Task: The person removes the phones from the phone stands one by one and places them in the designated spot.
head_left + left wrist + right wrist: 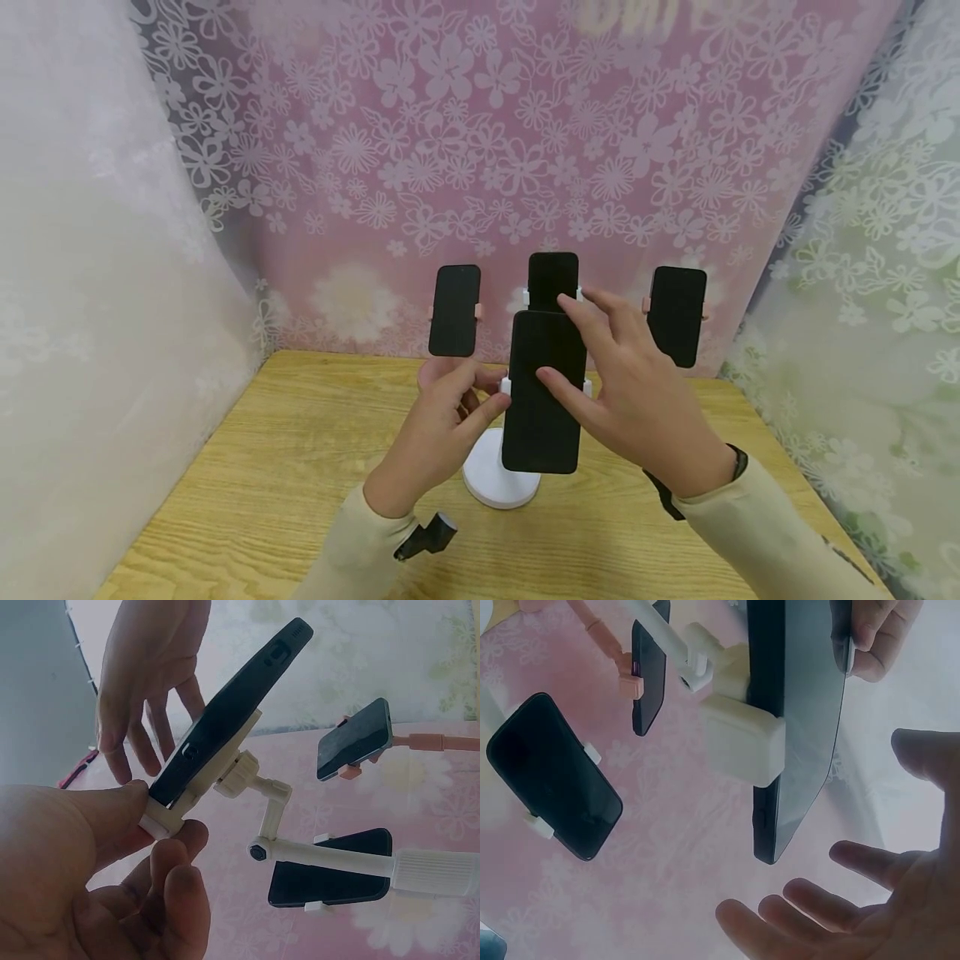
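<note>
A black smartphone [542, 433] sits upright in the clamp [741, 742] of a white phone stand, its round base [498, 487] on the table. My left hand [427, 437] pinches the clamp's left end between thumb and fingers. In the left wrist view the thumb lies at the phone's lower edge, and the phone tilts on the stand's jointed arm [322, 859]. My right hand [641, 400], fingers spread, hovers by the phone's right side. The right wrist view shows a gap between those fingers and the phone.
Behind stand three more phones in holders: one at left [454, 312], one in the middle [553, 279] in a white clamp, and one at right [677, 317]. The outer holders are pink. A wooden table [300, 475] lies below, with flowered curtains [465, 125] around it.
</note>
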Demonstrator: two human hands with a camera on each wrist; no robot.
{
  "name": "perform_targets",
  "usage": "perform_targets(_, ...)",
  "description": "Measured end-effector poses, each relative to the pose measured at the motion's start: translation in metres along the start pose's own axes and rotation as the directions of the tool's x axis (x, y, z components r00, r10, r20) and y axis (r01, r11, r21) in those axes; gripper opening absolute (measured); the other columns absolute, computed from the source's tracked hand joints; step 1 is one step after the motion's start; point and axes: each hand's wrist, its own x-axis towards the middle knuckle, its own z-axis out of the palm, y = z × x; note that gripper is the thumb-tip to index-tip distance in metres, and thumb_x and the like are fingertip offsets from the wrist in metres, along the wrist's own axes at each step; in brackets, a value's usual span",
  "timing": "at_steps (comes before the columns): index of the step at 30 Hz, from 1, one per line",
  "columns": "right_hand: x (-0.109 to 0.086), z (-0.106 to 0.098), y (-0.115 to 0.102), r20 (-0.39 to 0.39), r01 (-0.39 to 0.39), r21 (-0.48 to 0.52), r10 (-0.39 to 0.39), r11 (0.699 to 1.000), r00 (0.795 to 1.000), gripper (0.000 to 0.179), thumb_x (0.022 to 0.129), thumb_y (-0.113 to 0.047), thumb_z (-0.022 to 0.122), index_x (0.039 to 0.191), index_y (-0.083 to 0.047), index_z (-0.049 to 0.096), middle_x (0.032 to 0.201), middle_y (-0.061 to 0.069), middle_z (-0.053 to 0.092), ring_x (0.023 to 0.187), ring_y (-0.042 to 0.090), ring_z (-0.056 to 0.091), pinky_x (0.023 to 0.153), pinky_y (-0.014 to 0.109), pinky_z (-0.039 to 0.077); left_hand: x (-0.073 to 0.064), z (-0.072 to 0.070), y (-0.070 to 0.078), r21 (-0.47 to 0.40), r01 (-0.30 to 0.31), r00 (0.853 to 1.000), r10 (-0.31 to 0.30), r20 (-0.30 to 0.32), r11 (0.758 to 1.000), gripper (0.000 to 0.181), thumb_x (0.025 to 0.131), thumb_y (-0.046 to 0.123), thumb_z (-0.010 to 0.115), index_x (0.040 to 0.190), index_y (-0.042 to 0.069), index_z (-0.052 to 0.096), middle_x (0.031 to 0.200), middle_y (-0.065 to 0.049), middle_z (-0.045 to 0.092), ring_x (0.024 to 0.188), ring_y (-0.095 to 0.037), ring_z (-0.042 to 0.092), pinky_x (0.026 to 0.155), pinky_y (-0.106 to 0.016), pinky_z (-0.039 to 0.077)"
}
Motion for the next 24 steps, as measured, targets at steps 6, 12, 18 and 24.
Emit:
perform_targets(6, 0.008, 0.002, -0.004, 0.048, -0.001, -0.028, 0.002, 1.000, 0.999, 0.079, 0.093, -0.042, 0.076, 0.157, -0.012, 0.041, 0.155, 0.023, 0.041, 0.120, 0.040, 0.058, 0.065, 0.046, 0.062, 0.000, 0.000, 0.001, 0.002, -0.013, 1.000, 0.013, -0.001, 1.000, 0.025, 0.102, 0.024, 0.068, 0.125, 0.016, 0.067, 0.106, 0.005, 0.067, 0.072, -0.010, 0.056, 0.067, -0.027, 0.053)
perform_targets(12, 0.018, 0.007, -0.005, 0.133, 0.008, -0.081, 0.003, 0.997, 0.991, 0.079, 0.097, -0.047, 0.070, 0.159, -0.008, 0.040, 0.160, 0.021, 0.037, 0.143, 0.041, 0.041, 0.084, 0.054, 0.060, -0.001, 0.000, 0.001, 0.001, -0.019, 1.000, 0.019, 0.003, 1.000, 0.026, 0.102, 0.025, 0.067, 0.127, 0.016, 0.067, 0.107, 0.005, 0.068, 0.073, -0.010, 0.056, 0.068, -0.027, 0.053)
perform_targets(18, 0.023, 0.015, -0.006, 0.179, 0.026, -0.111, -0.005, 0.993, 0.984, 0.079, 0.098, -0.048, 0.068, 0.159, -0.008, 0.039, 0.161, 0.021, 0.038, 0.142, 0.044, 0.044, 0.075, 0.049, 0.062, -0.001, 0.000, 0.000, 0.009, -0.022, 1.000, 0.022, 0.002, 1.000, 0.027, 0.103, 0.026, 0.066, 0.128, 0.016, 0.067, 0.109, 0.004, 0.068, 0.073, -0.010, 0.056, 0.067, -0.027, 0.052)
perform_targets(24, 0.026, 0.020, -0.011, 0.182, 0.042, -0.136, -0.017, 0.990, 0.983, 0.077, 0.097, -0.049, 0.068, 0.158, -0.009, 0.041, 0.152, 0.020, 0.050, 0.134, 0.041, 0.053, 0.066, 0.045, 0.062, -0.001, 0.000, 0.002, 0.007, -0.007, 1.000, 0.007, 0.002, 1.000, 0.025, 0.103, 0.024, 0.067, 0.126, 0.016, 0.067, 0.109, 0.003, 0.068, 0.073, -0.010, 0.056, 0.067, -0.028, 0.053)
